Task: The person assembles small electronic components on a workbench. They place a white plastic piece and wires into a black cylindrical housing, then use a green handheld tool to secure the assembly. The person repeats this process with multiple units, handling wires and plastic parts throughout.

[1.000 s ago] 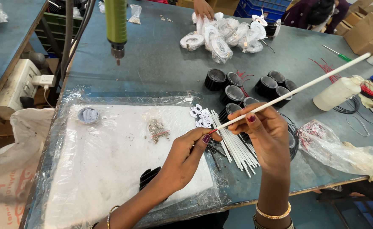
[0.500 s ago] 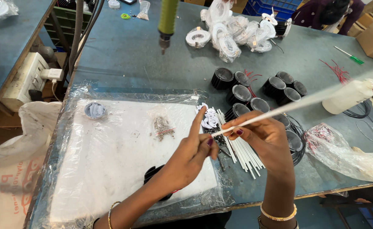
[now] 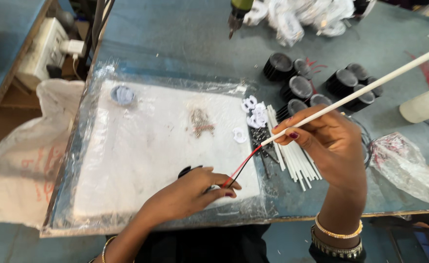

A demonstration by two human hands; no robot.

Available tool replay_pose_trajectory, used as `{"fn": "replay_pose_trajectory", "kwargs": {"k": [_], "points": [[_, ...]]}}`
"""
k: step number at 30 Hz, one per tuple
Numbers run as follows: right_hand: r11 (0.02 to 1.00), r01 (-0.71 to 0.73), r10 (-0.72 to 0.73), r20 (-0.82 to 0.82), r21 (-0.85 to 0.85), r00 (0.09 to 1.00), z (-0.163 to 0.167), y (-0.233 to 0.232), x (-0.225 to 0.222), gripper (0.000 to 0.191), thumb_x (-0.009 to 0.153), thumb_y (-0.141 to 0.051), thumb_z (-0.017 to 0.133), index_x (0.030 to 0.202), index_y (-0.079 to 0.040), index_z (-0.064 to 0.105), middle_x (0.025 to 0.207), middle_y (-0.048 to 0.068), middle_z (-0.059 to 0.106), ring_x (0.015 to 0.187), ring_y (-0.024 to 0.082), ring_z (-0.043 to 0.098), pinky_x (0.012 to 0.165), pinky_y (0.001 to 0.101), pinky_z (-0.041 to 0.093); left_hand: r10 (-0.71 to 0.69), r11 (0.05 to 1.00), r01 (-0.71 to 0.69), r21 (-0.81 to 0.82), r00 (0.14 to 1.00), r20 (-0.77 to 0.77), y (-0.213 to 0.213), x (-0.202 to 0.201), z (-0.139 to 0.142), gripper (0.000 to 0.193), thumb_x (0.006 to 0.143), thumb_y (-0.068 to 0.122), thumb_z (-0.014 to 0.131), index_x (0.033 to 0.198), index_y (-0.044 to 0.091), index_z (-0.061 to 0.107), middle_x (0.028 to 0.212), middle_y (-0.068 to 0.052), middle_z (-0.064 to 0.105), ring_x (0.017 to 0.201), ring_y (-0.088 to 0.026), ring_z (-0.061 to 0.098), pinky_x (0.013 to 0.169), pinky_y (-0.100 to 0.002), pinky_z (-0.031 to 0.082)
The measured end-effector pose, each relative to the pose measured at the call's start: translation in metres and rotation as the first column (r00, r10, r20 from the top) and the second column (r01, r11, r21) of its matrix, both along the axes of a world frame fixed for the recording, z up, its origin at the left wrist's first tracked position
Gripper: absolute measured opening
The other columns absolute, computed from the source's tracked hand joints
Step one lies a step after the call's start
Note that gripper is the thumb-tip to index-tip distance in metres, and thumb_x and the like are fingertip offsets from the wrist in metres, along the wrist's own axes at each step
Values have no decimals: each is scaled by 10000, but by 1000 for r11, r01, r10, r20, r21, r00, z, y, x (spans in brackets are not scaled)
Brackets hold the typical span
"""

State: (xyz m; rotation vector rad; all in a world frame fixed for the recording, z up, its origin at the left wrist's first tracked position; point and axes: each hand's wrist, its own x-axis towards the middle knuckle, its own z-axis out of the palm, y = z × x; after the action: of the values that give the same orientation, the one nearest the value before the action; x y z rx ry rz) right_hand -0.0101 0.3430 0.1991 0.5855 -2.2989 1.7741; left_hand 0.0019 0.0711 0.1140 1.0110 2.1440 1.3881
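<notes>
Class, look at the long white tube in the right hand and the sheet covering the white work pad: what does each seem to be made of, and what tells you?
White tube: probably matt plastic sleeving, thin, hollow, with red and black wires emerging. Sheet: clear plastic film, glossy, wrinkled, with glare at its edges.

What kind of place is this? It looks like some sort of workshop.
Probably a small assembly workshop. A powered driver hangs over the grey bench, batches of black round caps and white tubes lie ready, and the right hand holds a white tube with red and black wires emerging.
</notes>
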Motion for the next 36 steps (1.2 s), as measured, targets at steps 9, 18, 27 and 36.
{"fn": "replay_pose_trajectory", "kwargs": {"k": [9, 18, 27, 36], "points": [[841, -310, 211, 258, 443, 943, -21, -51, 9, 170, 931, -100, 678, 1036, -19, 784, 934, 57, 805, 845, 130, 746, 748, 273, 594, 103, 951, -125, 282, 991, 88, -18, 1, -48, 222, 986, 137, 603, 1132, 39, 738, 874, -49, 796, 839, -226, 782, 1234, -467, 324], [899, -303, 171, 383, 316, 908, -61, -85, 22, 182, 921, -123, 687, 1041, -19, 776, 1001, 69, 805, 895, 148, 773, 798, 304, 628, 402, 889, -376, 261, 914, -52, -48, 16, -105, 233, 823, 244, 801, 1027, 131, 816, 985, -63, 779, 1007, -208, 727, 1267, -522, 283], [888, -246, 57, 438, 387, 897, -123, -138, 22, 178, 920, -138, 665, 1036, -45, 763, 1020, 55, 820, 879, 144, 764, 785, 281, 578, 559, 827, -517, 222, 799, -220, -92, 15, -151, 1358, 529, 474, 950, 1553, 10, 186, 1539, -256, 390, 1437, -439, 356, 1199, -554, 210], [841, -44, -191, 372, 539, 908, -176, -174, 20, 155, 839, -169, 779, 895, -26, 762, 834, 61, 762, 714, 185, 663, 650, 310, 500, 587, 810, -576, 113, 793, -164, -118, 1, -189, 1173, 598, 303, 955, 1527, 60, 281, 1359, -127, 603, 1285, -286, 562, 1235, -491, 257]]}}
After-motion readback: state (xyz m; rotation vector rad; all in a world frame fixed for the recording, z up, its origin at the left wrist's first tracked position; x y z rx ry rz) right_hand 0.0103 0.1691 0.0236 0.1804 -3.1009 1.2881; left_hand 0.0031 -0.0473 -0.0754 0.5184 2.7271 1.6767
